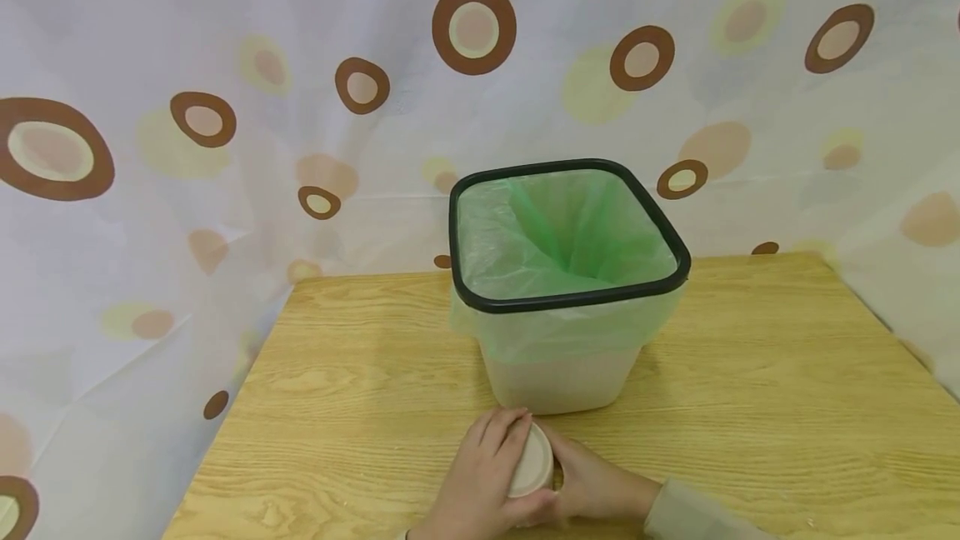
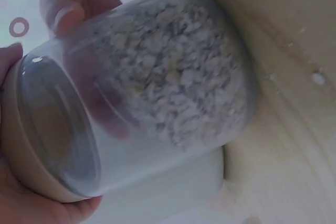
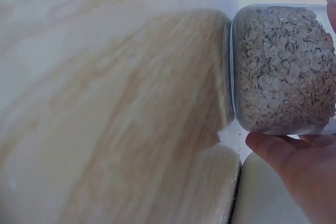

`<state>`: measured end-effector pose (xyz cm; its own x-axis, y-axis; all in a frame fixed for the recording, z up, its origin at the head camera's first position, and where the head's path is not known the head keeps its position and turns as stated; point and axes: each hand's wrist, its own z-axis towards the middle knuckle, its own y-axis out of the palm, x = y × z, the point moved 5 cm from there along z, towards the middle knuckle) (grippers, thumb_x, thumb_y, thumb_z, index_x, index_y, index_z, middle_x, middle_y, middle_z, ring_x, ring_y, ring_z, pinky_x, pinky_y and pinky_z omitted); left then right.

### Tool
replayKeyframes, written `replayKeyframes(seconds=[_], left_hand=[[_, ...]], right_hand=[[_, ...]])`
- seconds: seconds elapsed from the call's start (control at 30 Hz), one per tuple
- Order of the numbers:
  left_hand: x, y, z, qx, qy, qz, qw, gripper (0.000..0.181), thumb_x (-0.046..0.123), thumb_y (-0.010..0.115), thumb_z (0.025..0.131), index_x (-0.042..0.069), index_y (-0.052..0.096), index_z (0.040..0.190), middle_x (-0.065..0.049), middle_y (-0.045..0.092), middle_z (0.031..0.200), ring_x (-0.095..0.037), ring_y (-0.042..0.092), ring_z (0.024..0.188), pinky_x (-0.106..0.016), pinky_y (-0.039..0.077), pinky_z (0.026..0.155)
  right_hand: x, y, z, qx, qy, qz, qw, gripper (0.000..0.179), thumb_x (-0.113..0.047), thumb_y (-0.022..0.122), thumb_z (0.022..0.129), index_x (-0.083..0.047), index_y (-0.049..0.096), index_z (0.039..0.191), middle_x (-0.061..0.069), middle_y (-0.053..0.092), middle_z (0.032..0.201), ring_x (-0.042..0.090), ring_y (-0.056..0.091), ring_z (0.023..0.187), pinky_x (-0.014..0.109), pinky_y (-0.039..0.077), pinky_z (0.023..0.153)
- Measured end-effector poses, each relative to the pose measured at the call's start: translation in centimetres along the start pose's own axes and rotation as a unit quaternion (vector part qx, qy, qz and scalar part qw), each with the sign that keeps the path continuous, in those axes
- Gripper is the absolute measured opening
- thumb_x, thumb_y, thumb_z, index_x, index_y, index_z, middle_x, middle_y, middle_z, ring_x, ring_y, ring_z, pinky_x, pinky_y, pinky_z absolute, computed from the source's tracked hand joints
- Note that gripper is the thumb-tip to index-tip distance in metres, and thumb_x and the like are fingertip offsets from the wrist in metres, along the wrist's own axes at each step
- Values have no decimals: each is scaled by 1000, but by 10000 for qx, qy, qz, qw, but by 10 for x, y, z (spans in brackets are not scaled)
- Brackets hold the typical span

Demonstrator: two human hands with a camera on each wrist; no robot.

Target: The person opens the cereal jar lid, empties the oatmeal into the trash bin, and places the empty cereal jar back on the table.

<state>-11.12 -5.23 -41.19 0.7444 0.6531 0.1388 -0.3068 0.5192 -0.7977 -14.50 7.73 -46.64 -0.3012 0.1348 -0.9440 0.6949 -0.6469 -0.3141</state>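
Observation:
A clear jar (image 2: 173, 77) of pale flakes, which look like oats, stands on the wooden table just in front of a bin. Its beige lid (image 1: 536, 461) is seated on top. My left hand (image 1: 480, 469) grips the lid from the left, with fingers over the far side and thumb at the near edge. From the right, my right hand (image 1: 596, 477) holds the jar's side below the lid. Through the glass in the left wrist view, fingers show behind the jar. The flakes (image 3: 286, 72) fill the jar's lower part, with a gap under the lid.
Right behind the jar stands the white bin (image 1: 558, 382), lined with a green plastic bag (image 1: 495, 252) under a black rim (image 1: 570, 301). A few pale crumbs (image 2: 318, 78) lie on the wooden table (image 1: 337, 390). Patterned sheeting (image 1: 405, 148) surrounds the table's back and sides.

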Motion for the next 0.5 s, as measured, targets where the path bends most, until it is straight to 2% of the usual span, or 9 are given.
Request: replayKeyframes(seconds=[0.07,0.13,0.23,0.3,0.4,0.5], left_hand=[[-2,-1,1,-290,-60,-165,9994,80,64,31,96,-5,58,127,-14,55,127,-27,51,115,-39,43,97],[-5,-4,2,-727,-126,-436,9963,78,63,46,93,-4,55,131,-14,52,132,-28,49,119,-40,43,99],[-11,-6,3,-1422,-191,-887,9857,81,57,66,85,-3,50,137,-15,47,140,-33,43,129,-44,40,103],[-15,-6,4,-1755,-176,-1143,9777,85,53,73,81,-2,47,140,-15,43,145,-36,36,135,-47,37,105],[-19,-6,4,-1983,-66,-1374,9704,90,50,77,77,-1,43,143,-14,37,150,-37,28,140,-47,34,107],[-20,-6,3,-1895,74,-1444,9712,92,49,78,76,-1,42,144,-13,37,150,-33,29,140,-44,34,108]], right_hand=[[0,-1,0,12,46,-86,10000,93,-22,79,84,-11,19,154,13,30,153,19,32,136,25,28,108],[0,-1,1,-18,58,-129,9999,95,-23,79,83,-11,18,154,14,28,154,19,32,137,26,28,108],[-1,-1,2,-104,123,-58,9999,98,-24,79,83,-8,15,154,16,26,155,20,33,136,26,29,107],[0,-1,2,-177,181,16,9997,99,-24,79,82,-6,13,154,17,24,155,21,33,136,26,30,106],[1,-1,1,-247,244,92,9994,99,-23,80,82,-5,14,154,18,24,155,22,34,135,26,30,106],[2,-2,2,-274,227,76,9993,98,-23,80,82,-6,15,153,17,26,154,22,35,135,27,29,106]])
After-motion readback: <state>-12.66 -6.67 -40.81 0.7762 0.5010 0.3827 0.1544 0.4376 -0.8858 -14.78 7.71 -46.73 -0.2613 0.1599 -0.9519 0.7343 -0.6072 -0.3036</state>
